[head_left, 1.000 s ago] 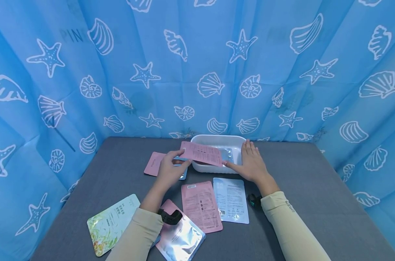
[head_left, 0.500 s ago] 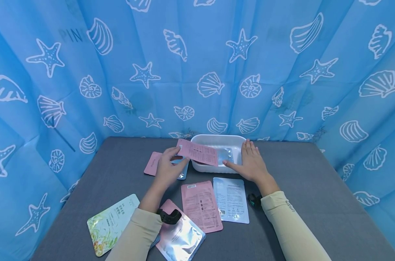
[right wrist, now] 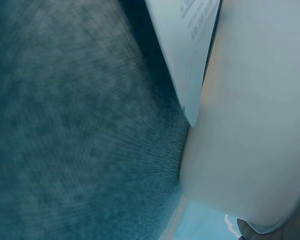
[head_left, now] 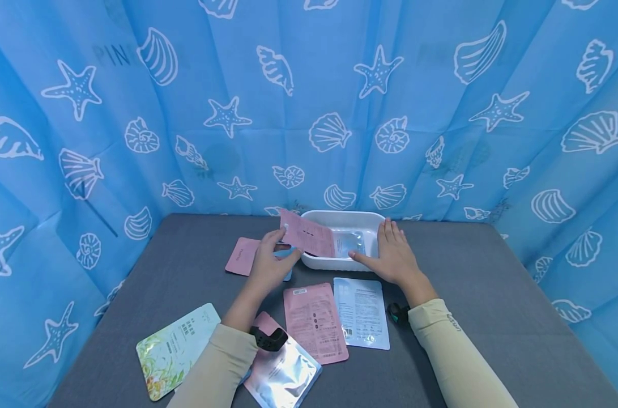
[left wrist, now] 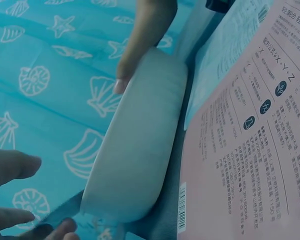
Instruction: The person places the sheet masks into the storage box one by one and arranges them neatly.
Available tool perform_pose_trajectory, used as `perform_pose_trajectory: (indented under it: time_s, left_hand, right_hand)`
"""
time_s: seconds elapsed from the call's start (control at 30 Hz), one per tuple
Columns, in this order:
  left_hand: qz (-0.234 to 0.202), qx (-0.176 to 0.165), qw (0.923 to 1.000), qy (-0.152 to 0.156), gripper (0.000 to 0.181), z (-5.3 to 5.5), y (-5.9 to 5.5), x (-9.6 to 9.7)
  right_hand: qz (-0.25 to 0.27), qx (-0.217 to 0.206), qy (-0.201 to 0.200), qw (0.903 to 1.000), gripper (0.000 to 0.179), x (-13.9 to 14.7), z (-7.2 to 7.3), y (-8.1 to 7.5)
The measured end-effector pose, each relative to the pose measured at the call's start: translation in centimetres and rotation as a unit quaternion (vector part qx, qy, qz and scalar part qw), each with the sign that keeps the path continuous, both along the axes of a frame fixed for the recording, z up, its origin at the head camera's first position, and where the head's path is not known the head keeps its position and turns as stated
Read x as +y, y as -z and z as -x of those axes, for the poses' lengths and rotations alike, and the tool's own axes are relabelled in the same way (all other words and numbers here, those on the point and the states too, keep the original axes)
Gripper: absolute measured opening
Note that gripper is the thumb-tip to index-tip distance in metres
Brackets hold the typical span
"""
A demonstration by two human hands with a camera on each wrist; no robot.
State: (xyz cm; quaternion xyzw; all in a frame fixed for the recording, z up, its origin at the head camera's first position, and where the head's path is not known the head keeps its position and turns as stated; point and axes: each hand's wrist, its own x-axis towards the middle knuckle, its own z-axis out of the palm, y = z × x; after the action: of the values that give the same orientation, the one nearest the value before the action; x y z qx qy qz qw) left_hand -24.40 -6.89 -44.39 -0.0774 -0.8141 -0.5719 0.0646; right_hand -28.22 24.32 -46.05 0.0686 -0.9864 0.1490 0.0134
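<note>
tray [head_left: 336,264] with silvery packet [head_left: 347,243] inside

This is a curtained-off table booth; whether it belongs to a home, a shop or a studio cannot be told. Blue curtains [head_left: 309,153] printed with white shells and starfish hang in folds beyond the fingers [head_left: 390,229] and to both sides of them. A plain grey tabletop [head_left: 482,294] spreads beneath the fingers, its far edge close to the cloth.
</note>
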Motion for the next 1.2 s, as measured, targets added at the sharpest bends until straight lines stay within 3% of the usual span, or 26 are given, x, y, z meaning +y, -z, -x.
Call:
perform_pose_trajectory:
  time_s: [0.2, 0.63, 0.97, 1.2]
  left_hand:
    - [0.010, -0.040, 0.9991, 0.010, 0.078, -0.2, 0.0, 0.2]
    - [0.037, -0.053, 0.9979, 0.002, 0.072, 0.0, 0.0, 0.2]
    - [0.038, -0.051, 0.9980, 0.000, 0.067, 0.3, 0.0, -1.4]
    - [0.060, -0.060, 0.9960, -0.029, 0.067, 0.6, 0.4, -3.2]
  right_hand:
    - [-0.002, 0.007, 0.000, 1.0000, 0.128, 0.0, 0.0, 0.0]
    - [0.005, 0.011, -0.004, 0.9999, 0.125, 0.0, 0.0, 0.0]
    - [0.005, 0.011, -0.003, 0.9999, 0.124, -0.1, -0.1, -0.2]
    - [0.004, 0.021, -0.006, 0.9998, 0.122, -0.2, -0.2, -0.2]
